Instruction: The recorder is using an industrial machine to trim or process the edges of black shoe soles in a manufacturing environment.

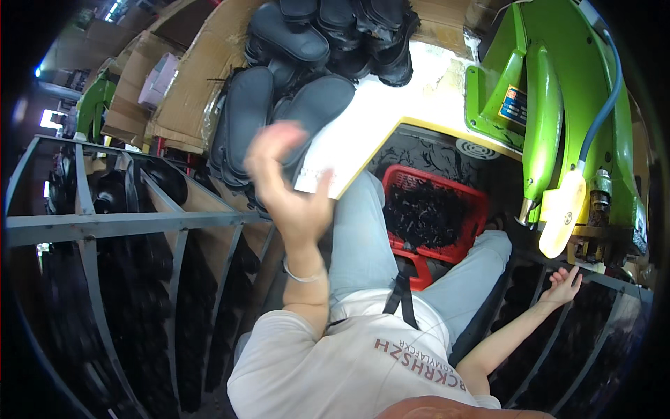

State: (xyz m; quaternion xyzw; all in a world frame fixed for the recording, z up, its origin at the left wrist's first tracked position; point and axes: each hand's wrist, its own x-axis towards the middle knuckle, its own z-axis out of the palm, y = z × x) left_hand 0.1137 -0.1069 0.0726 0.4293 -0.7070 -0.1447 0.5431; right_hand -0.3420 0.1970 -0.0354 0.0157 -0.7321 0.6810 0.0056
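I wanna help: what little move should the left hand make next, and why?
Perhaps the left hand could grasp a dark shoe piece: the hand looks open and empty, and these pieces lie piled just beyond it.

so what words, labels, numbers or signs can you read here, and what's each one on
White t-shirt: large reddish capitals with smaller lettering beside them; clear enough to read, but I won't copy print out.
Blue plate on the green machine: too small to read.
White tabletop, near its left corner: faint marks, too blurred to read.
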